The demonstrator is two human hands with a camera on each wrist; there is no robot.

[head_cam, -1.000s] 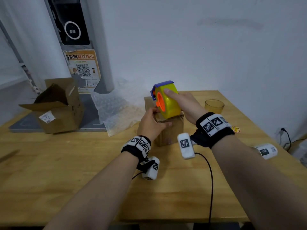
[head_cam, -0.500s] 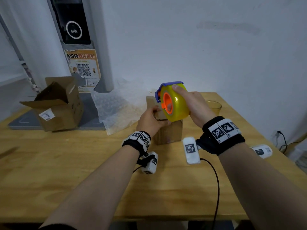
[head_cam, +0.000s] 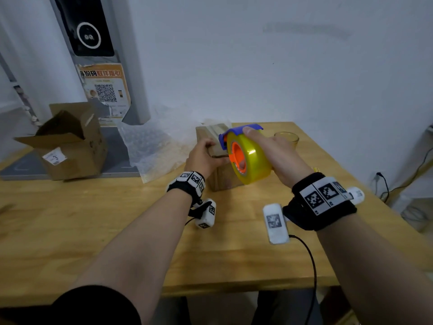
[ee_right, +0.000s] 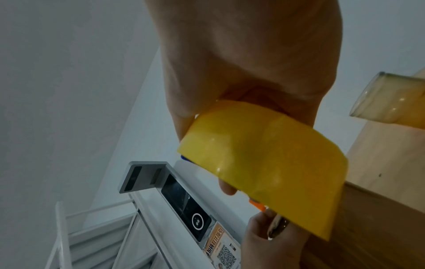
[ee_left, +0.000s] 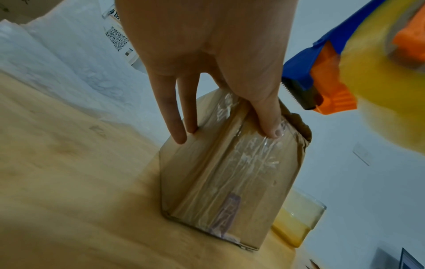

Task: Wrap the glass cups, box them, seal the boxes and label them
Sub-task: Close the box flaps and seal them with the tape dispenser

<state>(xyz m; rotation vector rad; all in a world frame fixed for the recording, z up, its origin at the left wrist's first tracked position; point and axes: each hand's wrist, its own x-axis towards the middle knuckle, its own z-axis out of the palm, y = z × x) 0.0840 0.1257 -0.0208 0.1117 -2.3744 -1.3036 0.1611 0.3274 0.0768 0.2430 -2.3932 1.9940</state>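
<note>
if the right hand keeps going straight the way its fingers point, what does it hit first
Most likely the small taped box, where the left hand grips the top edge. The right hand points the tape dispenser that way. Depth is hard to judge.

Taped brown cardboard box (head_cam: 220,177) upright on table, amber glass cup (head_cam: 287,138) just behind, unwrapped.

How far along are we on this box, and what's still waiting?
Small box is closed with clear tape already over top and front. Left hand steadies it; right hand holds the tape dispenser above it. Left: one glass cup unwrapped, the open box unfilled, no new label visible.
</note>
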